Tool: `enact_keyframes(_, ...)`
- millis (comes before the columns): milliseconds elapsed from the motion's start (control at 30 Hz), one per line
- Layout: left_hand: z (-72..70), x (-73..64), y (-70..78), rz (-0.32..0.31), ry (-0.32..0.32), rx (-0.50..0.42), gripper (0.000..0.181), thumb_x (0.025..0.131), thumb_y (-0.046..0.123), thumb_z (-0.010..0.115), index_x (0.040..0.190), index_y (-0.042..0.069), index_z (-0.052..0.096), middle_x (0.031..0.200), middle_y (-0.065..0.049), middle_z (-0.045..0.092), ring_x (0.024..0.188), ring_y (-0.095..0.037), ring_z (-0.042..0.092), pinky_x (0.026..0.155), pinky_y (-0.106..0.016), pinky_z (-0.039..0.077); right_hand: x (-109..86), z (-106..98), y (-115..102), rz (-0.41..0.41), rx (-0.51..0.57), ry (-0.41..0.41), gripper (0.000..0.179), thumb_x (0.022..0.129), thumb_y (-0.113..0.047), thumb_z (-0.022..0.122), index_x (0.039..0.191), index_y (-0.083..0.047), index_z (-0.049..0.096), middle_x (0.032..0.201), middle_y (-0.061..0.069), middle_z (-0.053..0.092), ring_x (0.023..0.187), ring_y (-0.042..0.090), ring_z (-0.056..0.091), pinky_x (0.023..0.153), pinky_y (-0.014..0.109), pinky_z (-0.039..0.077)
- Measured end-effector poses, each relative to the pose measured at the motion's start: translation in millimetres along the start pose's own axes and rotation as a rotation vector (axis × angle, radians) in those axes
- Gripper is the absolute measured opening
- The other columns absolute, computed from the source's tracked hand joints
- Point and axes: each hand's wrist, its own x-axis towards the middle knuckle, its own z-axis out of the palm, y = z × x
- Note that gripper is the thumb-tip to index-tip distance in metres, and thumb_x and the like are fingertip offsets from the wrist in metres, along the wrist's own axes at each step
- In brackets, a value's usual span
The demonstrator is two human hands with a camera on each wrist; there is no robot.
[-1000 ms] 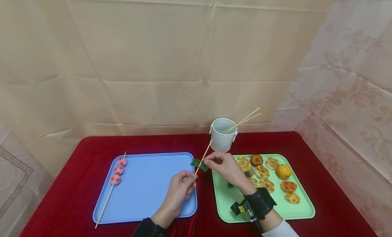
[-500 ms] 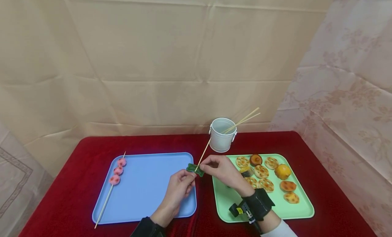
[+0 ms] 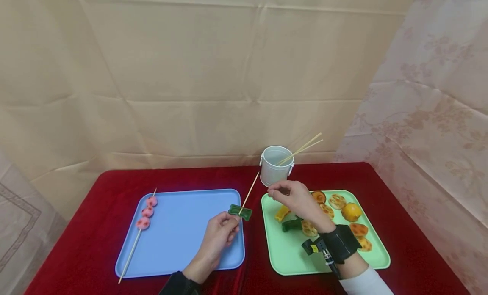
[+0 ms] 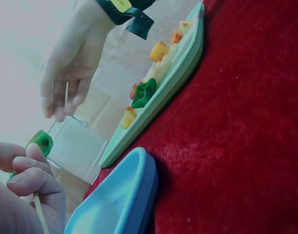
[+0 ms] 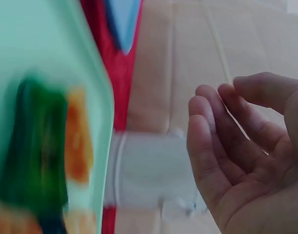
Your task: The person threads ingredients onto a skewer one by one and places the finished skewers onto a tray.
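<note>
In the head view my left hand (image 3: pixel 215 240) pinches a bamboo skewer (image 3: pixel 250 192) over the right edge of the blue tray. The skewer slants up and to the right. A green pepper piece (image 3: pixel 240 212) is threaded on it, right at my left fingertips; the left wrist view also shows this pepper piece (image 4: pixel 44 142). My right hand (image 3: pixel 299 204) hovers over the back left of the green tray, fingers loosely curved. In the right wrist view the right hand (image 5: pixel 251 141) has nothing between its thumb and fingers.
On the blue tray (image 3: pixel 183 240), a skewer with pink balls (image 3: pixel 142 223) lies at the left. The green tray (image 3: pixel 284 261) bears another green pepper piece (image 3: pixel 292 225), a yellow piece (image 3: pixel 282 213) and several browned slices. Behind stands a white bucket (image 3: pixel 273 176) with skewers.
The green pepper piece has slid down the skewer to my left fingertips. My right hand has let go of it and moved right, over the green tray.
</note>
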Motion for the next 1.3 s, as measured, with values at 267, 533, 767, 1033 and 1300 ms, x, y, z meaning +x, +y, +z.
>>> enact_keyframes(267,-6.2,0.0,-2.1,-0.012,0.016,0.041,0.017,0.098,0.012,0.064,0.097,-0.005,0.062,0.068,0.001,0.059,0.052,-0.006,0.04,0.046,-0.019,0.03,1.9,-17,22,-0.016,-0.344,-0.063,0.013,0.095,-0.011,0.074,0.108,-0.008,0.078,0.098,0.0,0.074,0.085,0.017,0.062,0.075,0.035,0.054)
enact_keyframes(533,-9.6,-0.3,-4.5,-0.028,0.03,0.06,0.017,0.098,0.012,0.065,0.097,-0.004,0.064,0.069,0.001,0.06,0.052,-0.006,0.041,0.045,-0.019,0.03,4.7,-9,37,-0.084,-0.466,-0.194,0.017,0.093,-0.005,0.074,0.11,-0.006,0.078,0.104,0.003,0.074,0.092,0.019,0.064,0.089,0.042,0.055)
enact_keyframes(767,-9.6,0.0,-5.0,-0.018,0.028,0.049,0.016,0.098,0.012,0.065,0.097,-0.004,0.062,0.069,0.001,0.059,0.053,-0.006,0.041,0.046,-0.019,0.031,5.1,-6,41,-0.12,-0.477,-0.2,0.017,0.092,-0.002,0.075,0.108,-0.005,0.079,0.097,0.0,0.073,0.083,0.014,0.06,0.079,0.033,0.055)
enact_keyframes(1033,-9.7,0.3,-5.1,-0.012,0.02,0.043,0.016,0.098,0.011,0.064,0.097,-0.004,0.061,0.069,0.0,0.059,0.052,-0.006,0.041,0.045,-0.019,0.031,7.3,-6,41,-0.094,-0.477,-0.213,0.014,0.091,-0.002,0.076,0.103,-0.008,0.08,0.095,-0.001,0.073,0.082,0.013,0.059,0.077,0.031,0.054)
enact_keyframes(1300,-10.4,-0.4,-4.8,-0.014,0.023,0.035,0.016,0.098,0.011,0.064,0.096,-0.005,0.061,0.069,0.0,0.059,0.052,-0.006,0.041,0.045,-0.018,0.031,10.4,-7,43,-0.064,-0.432,-0.261,0.01,0.091,-0.003,0.076,0.099,-0.01,0.078,0.09,-0.004,0.07,0.08,0.013,0.056,0.074,0.029,0.052)
